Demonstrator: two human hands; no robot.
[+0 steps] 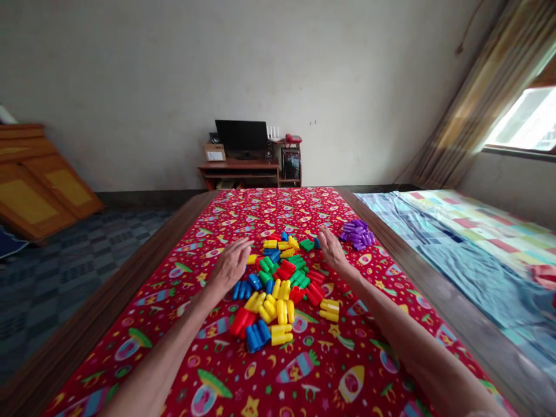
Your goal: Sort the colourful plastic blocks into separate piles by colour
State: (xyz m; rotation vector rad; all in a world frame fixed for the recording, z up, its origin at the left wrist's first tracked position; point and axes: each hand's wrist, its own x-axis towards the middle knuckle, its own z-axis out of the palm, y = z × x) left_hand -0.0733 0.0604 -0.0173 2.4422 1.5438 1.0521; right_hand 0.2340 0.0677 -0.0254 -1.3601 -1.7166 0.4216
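Plastic building blocks in red, yellow, blue and green lie in a loose, mixed heap on the table. My left hand [232,262] is at the heap's left edge, fingers stretched forward, beside a yellow block [251,259] and above some blue blocks [242,289]. At the far right edge, my right hand [332,249] is held flat with its fingers extended, next to a small blue block [317,243]. Neither hand appears to hold anything. Just right of my right hand sits a separate pile of purple blocks [357,234]. Nearer me lie yellow blocks [329,310] and a red block [242,322].
A red patterned cloth [299,382] covers the wooden table [174,231]. Beyond its far end stands a desk [243,166] with a monitor [242,138]. A bed [469,255] adjoins the right side, and a wooden cabinet [47,179] stands at left.
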